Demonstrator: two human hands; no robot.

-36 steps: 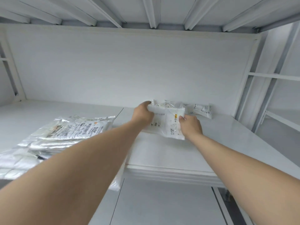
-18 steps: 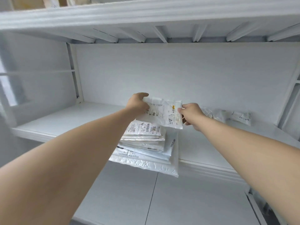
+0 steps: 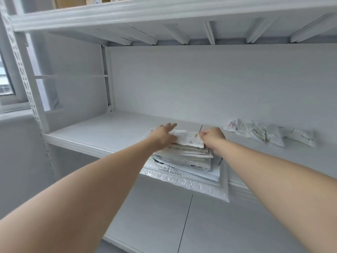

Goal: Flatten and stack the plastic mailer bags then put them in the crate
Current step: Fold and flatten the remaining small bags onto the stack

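Note:
A stack of flattened plastic mailer bags (image 3: 184,165) lies on the white shelf (image 3: 102,132), its front part hanging over the shelf edge. On top of the stack lies a small white mailer bag (image 3: 187,139) with printed labels. My left hand (image 3: 162,136) rests flat on that bag's left side, fingers stretched out. My right hand (image 3: 212,136) pinches the bag's right edge with curled fingers. Several crumpled mailer bags (image 3: 264,132) lie further right against the back wall. No crate is in view.
The shelf above (image 3: 164,13) hangs close over the work area. A perforated upright post (image 3: 23,70) stands at the left, with a window behind it. A lower shelf (image 3: 200,225) runs below the stack.
Both hands carried the small bag left from the crumpled pile and lowered it onto the stack. My left hand let go of its edge and now lies flat on it.

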